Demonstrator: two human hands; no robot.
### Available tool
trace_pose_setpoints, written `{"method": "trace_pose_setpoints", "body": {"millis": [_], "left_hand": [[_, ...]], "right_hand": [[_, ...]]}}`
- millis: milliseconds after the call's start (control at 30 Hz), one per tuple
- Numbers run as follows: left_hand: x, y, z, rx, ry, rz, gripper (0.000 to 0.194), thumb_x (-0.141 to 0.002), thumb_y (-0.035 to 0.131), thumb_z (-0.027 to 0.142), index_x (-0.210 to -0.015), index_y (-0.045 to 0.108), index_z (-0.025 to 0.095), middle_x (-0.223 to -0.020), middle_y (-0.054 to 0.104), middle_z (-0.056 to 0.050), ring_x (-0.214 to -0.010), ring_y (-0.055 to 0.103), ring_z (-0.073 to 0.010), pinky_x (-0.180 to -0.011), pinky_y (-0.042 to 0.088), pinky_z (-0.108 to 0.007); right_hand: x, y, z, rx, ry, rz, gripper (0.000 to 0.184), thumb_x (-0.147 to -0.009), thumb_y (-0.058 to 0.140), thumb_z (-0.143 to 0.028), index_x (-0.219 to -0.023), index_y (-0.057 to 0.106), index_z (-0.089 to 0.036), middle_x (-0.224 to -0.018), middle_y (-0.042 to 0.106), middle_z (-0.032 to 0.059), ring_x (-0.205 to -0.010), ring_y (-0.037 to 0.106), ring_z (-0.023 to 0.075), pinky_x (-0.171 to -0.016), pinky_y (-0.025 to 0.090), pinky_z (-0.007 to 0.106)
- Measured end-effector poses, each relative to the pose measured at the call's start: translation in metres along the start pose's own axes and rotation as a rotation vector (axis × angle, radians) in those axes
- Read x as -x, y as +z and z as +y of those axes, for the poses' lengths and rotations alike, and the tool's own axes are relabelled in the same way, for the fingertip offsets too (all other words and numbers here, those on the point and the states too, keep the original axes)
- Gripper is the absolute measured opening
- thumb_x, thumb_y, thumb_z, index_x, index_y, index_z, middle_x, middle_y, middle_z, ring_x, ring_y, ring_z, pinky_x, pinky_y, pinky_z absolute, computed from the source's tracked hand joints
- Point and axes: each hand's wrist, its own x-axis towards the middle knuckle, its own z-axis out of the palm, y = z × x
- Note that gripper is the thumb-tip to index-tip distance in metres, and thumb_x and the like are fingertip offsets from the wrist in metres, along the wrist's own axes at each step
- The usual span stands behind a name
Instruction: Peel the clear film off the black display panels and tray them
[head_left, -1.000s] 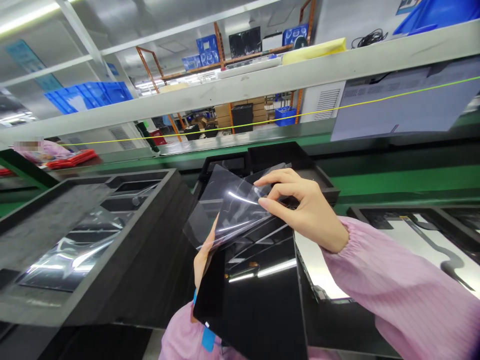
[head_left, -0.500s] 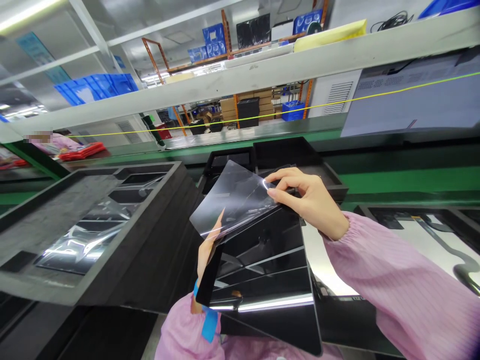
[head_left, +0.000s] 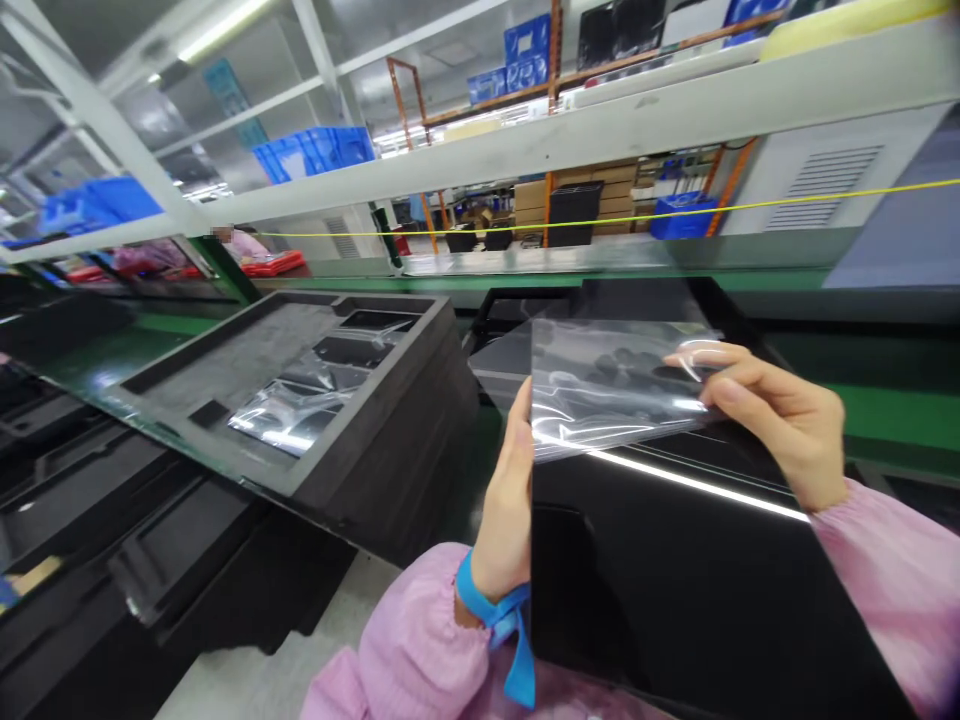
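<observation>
Glossy black rectangular panel point(head_left: 675, 570), one: between the two hands, its left edge held along the palm side of the left hand point(head_left: 506, 515). Clear flexible plastic film sheet point(head_left: 600, 375), one: over the panel's far end, right side pinched in the narrow thumb-and-finger grip of the right hand point(head_left: 780, 415). Risks, as judged: a sharp pull could tear the film or twist the panel out of its one-sided hold; stray fingertips could smudge the gloss. Pose: left hand, fingers pointing away, any underside grip hidden; right hand, entering from the right, fingers pointing left.
</observation>
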Motion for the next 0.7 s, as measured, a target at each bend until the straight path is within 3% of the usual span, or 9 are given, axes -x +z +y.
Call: {"method": "trace_pose_setpoints", "body": {"millis": [100, 333, 433, 700], "left_hand": [[0.0003, -0.0005, 0.0051, -0.004, 0.033, -0.029, 0.041, -0.096, 0.04, 0.021, -0.133, 0.051, 0.035, -0.143, 0.047, 0.014, -0.138, 0.034, -0.0127, -0.113, 0.027, -0.021], [0.0038, -0.0011, 0.0058, -0.056, -0.008, -0.028, 0.041, -0.098, 0.036, 0.034, -0.138, 0.045, 0.029, -0.148, 0.04, 0.009, -0.143, 0.021, -0.0133, -0.117, 0.02, -0.024], [0.0054, 0.0008, 0.0077, -0.014, -0.001, -0.057, 0.042, -0.099, 0.034, 0.034, -0.139, 0.043, 0.028, -0.145, 0.045, 0.009, -0.141, 0.027, -0.013, -0.114, 0.027, -0.023], [0.0066, 0.0024, 0.0086, 0.003, -0.026, -0.052, 0.043, -0.097, 0.038, 0.037, -0.138, 0.045, 0.028, -0.147, 0.043, 0.009, -0.142, 0.023, -0.0131, -0.114, 0.025, -0.021]], "right_hand": [[-0.0006, 0.0002, -0.0028, 0.025, -0.007, 0.013, 0.034, -0.086, 0.068, -0.039, -0.06, 0.06, -0.018, -0.094, 0.067, 0.0119, -0.094, 0.062, 0.0269, -0.084, 0.042, 0.043], [0.0014, -0.0011, -0.0013, 0.046, 0.042, 0.025, 0.038, -0.08, 0.073, -0.045, -0.057, 0.062, -0.018, -0.091, 0.066, 0.013, -0.094, 0.062, 0.0294, -0.079, 0.044, 0.044], [0.002, -0.0017, -0.0016, 0.043, 0.02, 0.013, 0.037, -0.08, 0.074, -0.046, -0.057, 0.063, -0.019, -0.09, 0.066, 0.0131, -0.094, 0.062, 0.0292, -0.082, 0.044, 0.046], [0.0018, -0.0064, -0.0049, 0.111, -0.004, -0.042, 0.038, -0.087, 0.066, -0.042, -0.058, 0.06, -0.018, -0.087, 0.068, 0.0088, -0.096, 0.062, 0.0265, -0.082, 0.043, 0.045]]}}
